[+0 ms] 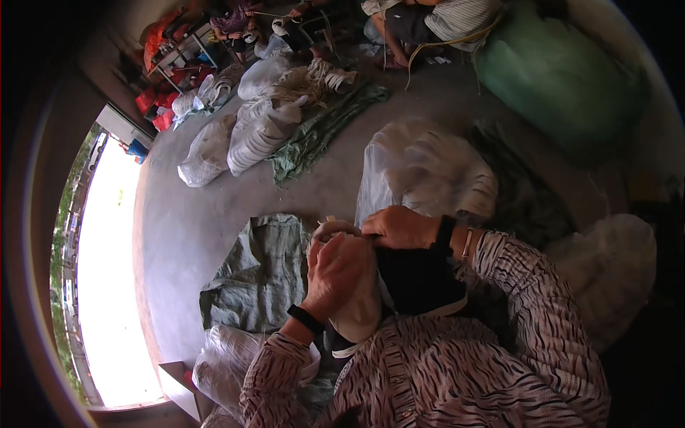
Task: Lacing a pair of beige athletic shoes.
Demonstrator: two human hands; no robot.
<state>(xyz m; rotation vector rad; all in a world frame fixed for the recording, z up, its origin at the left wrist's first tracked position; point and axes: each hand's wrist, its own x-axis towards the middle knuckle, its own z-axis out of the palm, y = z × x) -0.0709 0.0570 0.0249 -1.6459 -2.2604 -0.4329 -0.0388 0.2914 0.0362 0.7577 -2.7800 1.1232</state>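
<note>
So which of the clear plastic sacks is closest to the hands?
The big clear sack right behind the right hand, almost touching the knuckles. The other sacks lie farther off across the concrete floor.

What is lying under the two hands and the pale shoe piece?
A black piece lies under the pale shoe piece held by both hands, left hand and right hand. Anything below is covered.
</note>
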